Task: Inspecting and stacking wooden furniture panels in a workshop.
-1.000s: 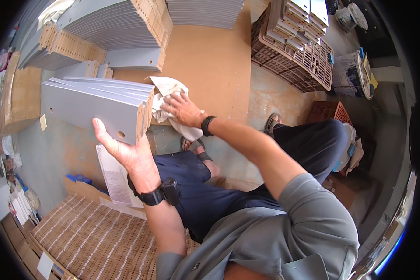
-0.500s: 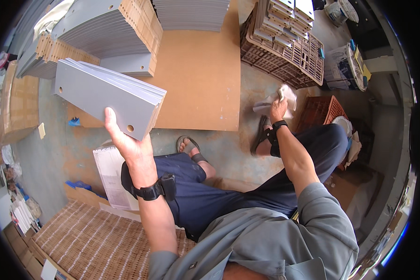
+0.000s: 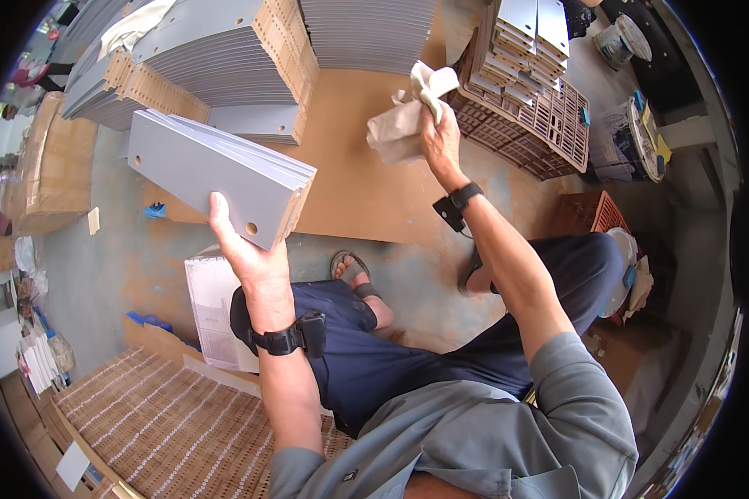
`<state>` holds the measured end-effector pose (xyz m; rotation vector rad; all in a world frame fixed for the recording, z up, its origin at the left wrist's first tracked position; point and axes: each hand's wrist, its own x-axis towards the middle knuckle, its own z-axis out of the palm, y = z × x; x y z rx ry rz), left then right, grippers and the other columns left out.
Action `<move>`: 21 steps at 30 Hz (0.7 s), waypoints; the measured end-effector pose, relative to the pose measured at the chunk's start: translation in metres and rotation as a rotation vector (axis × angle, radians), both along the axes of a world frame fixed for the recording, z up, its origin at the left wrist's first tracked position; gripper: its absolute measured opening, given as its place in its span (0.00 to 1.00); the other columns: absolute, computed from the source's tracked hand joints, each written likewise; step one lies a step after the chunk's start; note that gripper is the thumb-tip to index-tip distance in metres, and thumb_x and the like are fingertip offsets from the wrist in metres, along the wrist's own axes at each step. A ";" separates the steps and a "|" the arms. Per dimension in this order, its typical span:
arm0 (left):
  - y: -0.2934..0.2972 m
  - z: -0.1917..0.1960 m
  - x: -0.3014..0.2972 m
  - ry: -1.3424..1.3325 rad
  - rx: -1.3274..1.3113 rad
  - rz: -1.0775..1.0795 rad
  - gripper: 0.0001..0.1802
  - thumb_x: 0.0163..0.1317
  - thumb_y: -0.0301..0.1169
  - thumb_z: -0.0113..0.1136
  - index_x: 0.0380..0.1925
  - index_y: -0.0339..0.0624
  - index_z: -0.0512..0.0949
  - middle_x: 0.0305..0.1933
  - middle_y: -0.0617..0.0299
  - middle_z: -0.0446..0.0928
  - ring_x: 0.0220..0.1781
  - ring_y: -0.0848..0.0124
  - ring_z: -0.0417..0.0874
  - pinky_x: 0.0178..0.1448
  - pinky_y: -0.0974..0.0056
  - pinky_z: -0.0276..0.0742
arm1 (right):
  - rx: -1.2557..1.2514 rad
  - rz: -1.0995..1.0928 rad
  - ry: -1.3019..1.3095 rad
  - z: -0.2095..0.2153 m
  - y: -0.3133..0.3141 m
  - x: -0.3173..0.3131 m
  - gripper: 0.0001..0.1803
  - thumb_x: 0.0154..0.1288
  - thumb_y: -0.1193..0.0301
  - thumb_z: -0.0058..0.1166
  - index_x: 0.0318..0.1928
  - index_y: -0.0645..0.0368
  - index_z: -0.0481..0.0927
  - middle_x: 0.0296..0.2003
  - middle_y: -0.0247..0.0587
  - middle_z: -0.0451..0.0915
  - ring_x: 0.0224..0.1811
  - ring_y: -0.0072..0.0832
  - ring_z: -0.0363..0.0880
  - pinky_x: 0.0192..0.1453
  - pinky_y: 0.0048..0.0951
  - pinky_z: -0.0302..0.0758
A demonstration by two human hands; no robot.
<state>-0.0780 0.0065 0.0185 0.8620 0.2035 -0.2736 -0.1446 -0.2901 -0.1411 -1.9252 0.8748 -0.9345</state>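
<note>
My concrete floor point(image 3: 125, 249) carries a brown board point(image 3: 366, 175), grey panel stacks point(image 3: 216, 58), a plastic crate point(image 3: 533, 133) and printed paper point(image 3: 212, 308).

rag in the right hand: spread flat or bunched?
Bunched. The cloth hangs crumpled in folds from the right hand, raised over the brown board; no flat spread face shows.
</note>
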 end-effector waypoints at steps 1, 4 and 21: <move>0.000 0.002 -0.002 -0.008 -0.007 -0.022 0.35 0.64 0.51 0.61 0.65 0.44 0.66 0.62 0.60 0.70 0.65 0.64 0.70 0.67 0.52 0.69 | -0.015 0.010 -0.003 0.001 -0.002 0.013 0.17 0.73 0.64 0.52 0.57 0.55 0.77 0.47 0.53 0.81 0.52 0.44 0.80 0.58 0.37 0.74; 0.002 0.002 -0.007 0.014 -0.036 -0.035 0.33 0.66 0.50 0.60 0.64 0.43 0.67 0.61 0.61 0.71 0.64 0.64 0.71 0.67 0.54 0.70 | -0.030 0.038 -0.013 -0.005 -0.018 0.044 0.28 0.69 0.55 0.56 0.60 0.64 0.75 0.49 0.60 0.79 0.52 0.47 0.79 0.57 0.41 0.74; -0.040 -0.108 -0.083 0.038 0.102 -0.597 0.34 0.62 0.46 0.65 0.61 0.34 0.68 0.56 0.56 0.74 0.59 0.67 0.76 0.60 0.59 0.76 | 1.137 0.809 0.041 0.027 0.079 -0.107 0.44 0.70 0.37 0.45 0.68 0.63 0.67 0.61 0.50 0.76 0.63 0.37 0.74 0.67 0.40 0.69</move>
